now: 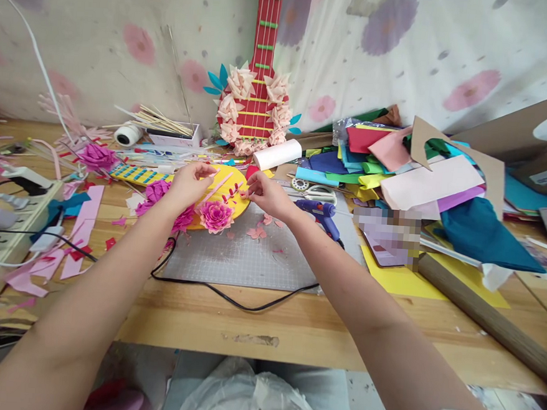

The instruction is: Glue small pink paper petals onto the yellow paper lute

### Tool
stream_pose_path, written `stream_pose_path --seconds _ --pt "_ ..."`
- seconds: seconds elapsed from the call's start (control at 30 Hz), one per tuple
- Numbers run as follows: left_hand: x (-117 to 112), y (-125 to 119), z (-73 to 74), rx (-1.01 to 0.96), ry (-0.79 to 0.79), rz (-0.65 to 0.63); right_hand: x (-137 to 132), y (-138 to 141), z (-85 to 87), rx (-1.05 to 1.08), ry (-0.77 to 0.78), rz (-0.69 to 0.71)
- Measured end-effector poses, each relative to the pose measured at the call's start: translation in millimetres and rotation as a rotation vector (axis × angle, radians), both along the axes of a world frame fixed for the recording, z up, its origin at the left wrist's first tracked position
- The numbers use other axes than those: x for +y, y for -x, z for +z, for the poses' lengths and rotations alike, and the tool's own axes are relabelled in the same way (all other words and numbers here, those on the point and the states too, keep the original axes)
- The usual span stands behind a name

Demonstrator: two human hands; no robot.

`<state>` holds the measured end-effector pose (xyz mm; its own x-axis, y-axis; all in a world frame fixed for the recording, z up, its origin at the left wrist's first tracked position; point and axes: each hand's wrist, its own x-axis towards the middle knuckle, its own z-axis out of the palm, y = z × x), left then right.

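A yellow paper guitar [238, 210] lies on the grey cutting mat [251, 263], its neck [139, 175] with blue bars pointing left. Ruffled magenta paper flowers [154, 198] and a pink layered flower [216, 216] sit along its near side, beside pale pink strips and small red pieces. My left hand [191, 183] is over the guitar's upper left, fingers curled towards the thumb; what they hold is unclear. At the right edge my right hand [268, 195] pinches thumb and fingertips together beside the red pieces; anything between them is too small to name.
A red guitar with pale flowers [255, 113] leans against the curtain. Right of the mat are a purple glue gun [317, 213], scissors [319, 192] and piled coloured paper [432, 182]. A black cord [233, 301] crosses the mat's front. A power strip [13, 243] stands left.
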<state>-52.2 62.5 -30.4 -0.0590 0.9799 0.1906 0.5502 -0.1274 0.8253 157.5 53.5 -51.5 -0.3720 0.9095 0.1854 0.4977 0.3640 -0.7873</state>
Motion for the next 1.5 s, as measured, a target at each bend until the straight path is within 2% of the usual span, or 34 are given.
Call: stream_pose_path --seconds 0.5,0.83,1.03,1.23,1.5 --pt "-3 -2 6.5 -0.007 -0.007 0.023 -7 5 6.6 -0.067 -0.028 -0.014" --pt "1 -2 2.3 -0.026 -0.042 0.003 -17 8 15.4 -0.116 -0.045 -0.001" --pt "-4 -6 6.4 -0.026 -0.041 -0.033 -20 12 14.0 -0.156 -0.061 -0.047" --pt "-1 -6 3.3 0.027 -0.015 -0.028 -21 16 6.1 -0.149 -0.076 -0.118" --pt "0 -6 2.5 0.034 -0.029 -0.039 -22 15 8.1 -0.060 -0.074 -0.088"
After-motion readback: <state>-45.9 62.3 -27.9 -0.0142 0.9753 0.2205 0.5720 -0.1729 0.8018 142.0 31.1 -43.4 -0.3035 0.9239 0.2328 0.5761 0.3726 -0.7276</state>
